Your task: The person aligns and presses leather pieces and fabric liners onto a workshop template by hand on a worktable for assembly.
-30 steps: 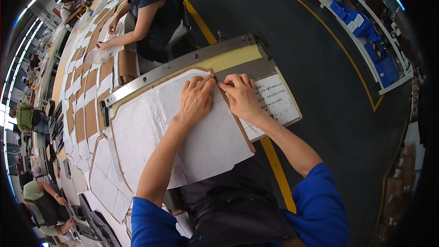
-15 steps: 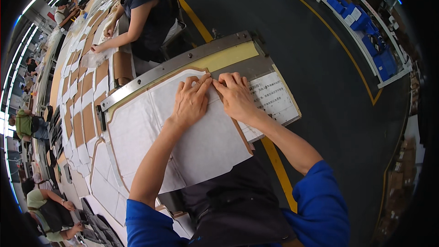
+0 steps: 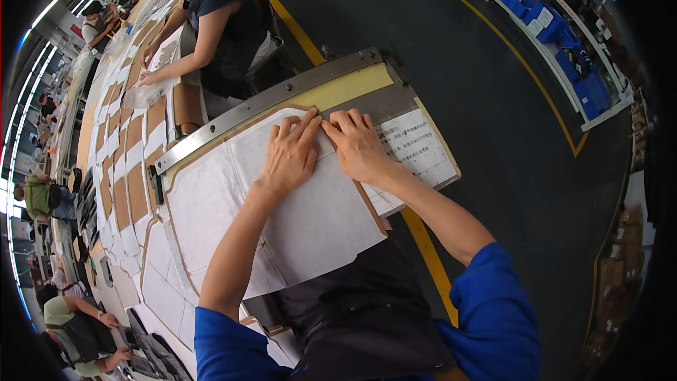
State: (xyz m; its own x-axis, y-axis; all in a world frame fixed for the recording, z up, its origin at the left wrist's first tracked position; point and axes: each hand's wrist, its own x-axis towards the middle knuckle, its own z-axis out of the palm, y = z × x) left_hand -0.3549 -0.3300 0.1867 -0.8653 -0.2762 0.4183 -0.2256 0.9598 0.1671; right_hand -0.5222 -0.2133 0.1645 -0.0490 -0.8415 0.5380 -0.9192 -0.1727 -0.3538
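In front of me lies a large white panel (image 3: 317, 219) with a narrow brown border along its edges; its near end hangs over my dark apron. My left hand (image 3: 290, 154) rests on its upper right corner, fingers bent and pressing on the edge. My right hand (image 3: 358, 144) is closed at the same corner, its fingertips gripping the brown border. The two hands nearly touch. What lies under the fingertips is hidden. Just beyond the panel runs a metal bar (image 3: 261, 102) with bolts, beside a yellow strip (image 3: 352, 89).
A printed sheet (image 3: 416, 144) lies right of my right hand. Brown and white pieces (image 3: 134, 190) cover the long table at left, where a person in dark clothes (image 3: 229, 21) works. Blue bins (image 3: 553, 28) stand on a rack at far right.
Both hands stay at the panel's corner, with the right fingers shifted slightly left toward the left hand. The co-worker's hands have moved a little over the pieces.
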